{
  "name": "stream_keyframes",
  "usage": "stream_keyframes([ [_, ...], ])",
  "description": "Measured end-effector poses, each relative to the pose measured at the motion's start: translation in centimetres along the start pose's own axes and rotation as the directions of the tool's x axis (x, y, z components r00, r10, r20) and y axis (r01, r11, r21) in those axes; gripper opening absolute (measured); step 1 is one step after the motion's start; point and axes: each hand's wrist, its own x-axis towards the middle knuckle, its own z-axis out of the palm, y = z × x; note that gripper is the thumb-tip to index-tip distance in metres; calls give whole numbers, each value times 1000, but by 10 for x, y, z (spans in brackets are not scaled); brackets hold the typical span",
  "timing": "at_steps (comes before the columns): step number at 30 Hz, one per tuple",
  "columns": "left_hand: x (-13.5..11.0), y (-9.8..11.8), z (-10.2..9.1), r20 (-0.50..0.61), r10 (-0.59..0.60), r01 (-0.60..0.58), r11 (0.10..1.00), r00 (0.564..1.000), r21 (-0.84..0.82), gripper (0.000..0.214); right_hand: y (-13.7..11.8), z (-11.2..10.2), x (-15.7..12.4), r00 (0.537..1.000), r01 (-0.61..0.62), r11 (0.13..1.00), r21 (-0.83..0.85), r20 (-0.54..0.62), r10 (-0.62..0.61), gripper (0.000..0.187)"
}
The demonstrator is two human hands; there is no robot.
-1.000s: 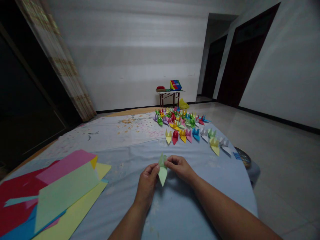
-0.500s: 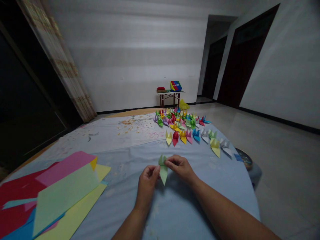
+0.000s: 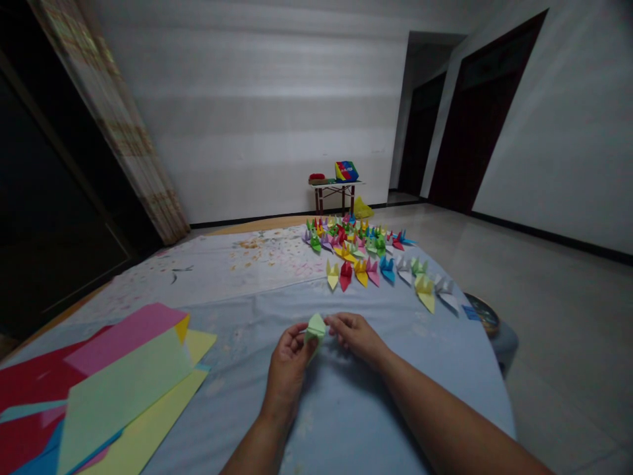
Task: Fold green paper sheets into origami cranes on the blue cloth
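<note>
My left hand [image 3: 289,356] pinches a pale green origami crane [image 3: 315,326] between thumb and fingers, just above the cloth. Its wide folded face is turned up toward me, and part of the paper hides behind my thumb. Close by its right edge is my right hand [image 3: 355,335], fingers curled and thumb and fingertips drawn together. Whether those fingertips touch the paper I cannot tell. Beyond my hands stands a row of similar folded cranes, among them a red one [image 3: 345,276], a blue one [image 3: 388,269] and a yellow one [image 3: 424,291].
Coloured paper sheets [image 3: 131,369] lie stacked at the left of the round table [image 3: 237,422]. A dense group of small cranes [image 3: 346,236] covers the far side. A stool with a round tin [image 3: 482,314] stands by the right edge. A small table [image 3: 336,185] is by the wall.
The crane has turned in my left hand: its two upright points and long lower tip now show as a broad folded face. My right fingers have drawn slightly off its top.
</note>
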Motion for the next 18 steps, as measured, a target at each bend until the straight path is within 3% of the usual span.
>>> stream_keyframes([
  [2,-2,2,2,-2,-2,2,1000,1000,28,45,0,1,0,999,8,1000,-19,36,-8,44],
  [6,-4,4,4,-31,-19,20,999,999,33,53,-3,4,-2,995,38,992,122,89,-49,39],
  [11,-4,1,3,-63,-51,56,995,997,82,49,-4,6,-3,999,-7,980,200,37,-1,37],
  [18,-7,4,3,120,-98,59,954,988,293,39,4,7,-1,991,-71,959,275,131,36,39],
])
